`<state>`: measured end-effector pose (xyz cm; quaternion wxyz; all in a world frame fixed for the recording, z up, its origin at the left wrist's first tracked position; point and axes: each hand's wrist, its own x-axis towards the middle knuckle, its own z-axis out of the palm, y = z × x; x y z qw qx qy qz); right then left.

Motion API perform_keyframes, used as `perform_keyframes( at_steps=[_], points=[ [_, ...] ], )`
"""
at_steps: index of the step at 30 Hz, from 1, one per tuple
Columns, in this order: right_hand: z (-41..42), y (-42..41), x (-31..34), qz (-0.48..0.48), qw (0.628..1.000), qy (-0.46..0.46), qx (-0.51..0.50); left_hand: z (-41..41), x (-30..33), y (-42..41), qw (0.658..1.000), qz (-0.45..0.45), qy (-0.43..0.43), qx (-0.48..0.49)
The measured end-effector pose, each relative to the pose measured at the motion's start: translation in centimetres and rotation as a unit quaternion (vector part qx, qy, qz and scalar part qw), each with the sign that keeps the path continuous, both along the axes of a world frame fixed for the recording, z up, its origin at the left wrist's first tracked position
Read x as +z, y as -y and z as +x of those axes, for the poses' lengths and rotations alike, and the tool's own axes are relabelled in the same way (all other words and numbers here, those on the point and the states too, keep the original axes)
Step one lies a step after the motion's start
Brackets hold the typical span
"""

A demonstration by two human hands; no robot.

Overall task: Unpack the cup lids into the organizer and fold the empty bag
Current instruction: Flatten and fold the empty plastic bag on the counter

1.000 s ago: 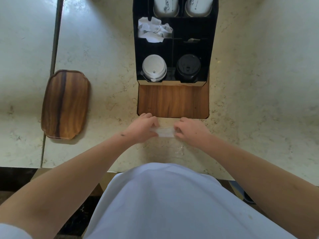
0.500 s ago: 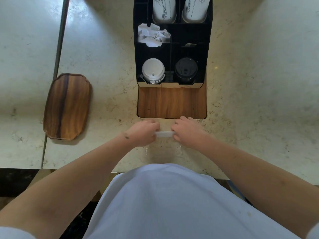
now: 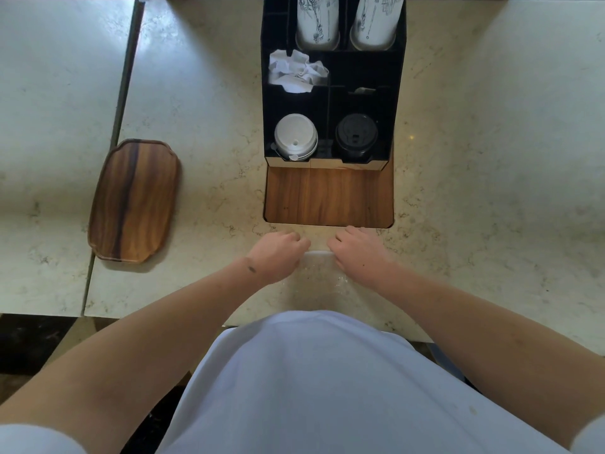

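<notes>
A clear plastic bag (image 3: 319, 273) lies flat on the marble counter just in front of me, its far edge folded into a pale strip. My left hand (image 3: 278, 253) pinches that strip at its left end and my right hand (image 3: 358, 252) at its right end. Beyond the hands stands the black organizer (image 3: 266, 103). A stack of white lids (image 3: 295, 136) fills its near left compartment and a stack of black lids (image 3: 356, 135) its near right one.
A wooden board (image 3: 327, 196) lies under the organizer's front. A wooden tray (image 3: 134, 201) rests at the left by the counter seam. Crumpled white paper (image 3: 296, 72) and two printed cup stacks (image 3: 317, 21) fill the organizer's far compartments.
The hands have shifted slightly away from me toward the wooden board, still holding the bag's folded edge. The fold looks narrower than a second ago.
</notes>
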<state>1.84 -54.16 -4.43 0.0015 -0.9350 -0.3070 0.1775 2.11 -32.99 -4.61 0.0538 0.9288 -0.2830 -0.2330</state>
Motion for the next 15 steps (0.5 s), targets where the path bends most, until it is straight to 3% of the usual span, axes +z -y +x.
perform_keyframes(
  at_steps=[9, 15],
  points=[
    [-0.9, 0.0, 0.4, -0.021, 1.0, 0.011, 0.007, -1.8, -0.3, -0.4, 0.995, -0.089, 0.009, 0.053],
    [-1.0, 0.0, 1.1, -0.001, 1.0, 0.007, 0.009, -1.6, -0.4, -0.1, 0.996, -0.061, 0.051, -0.042]
  ],
)
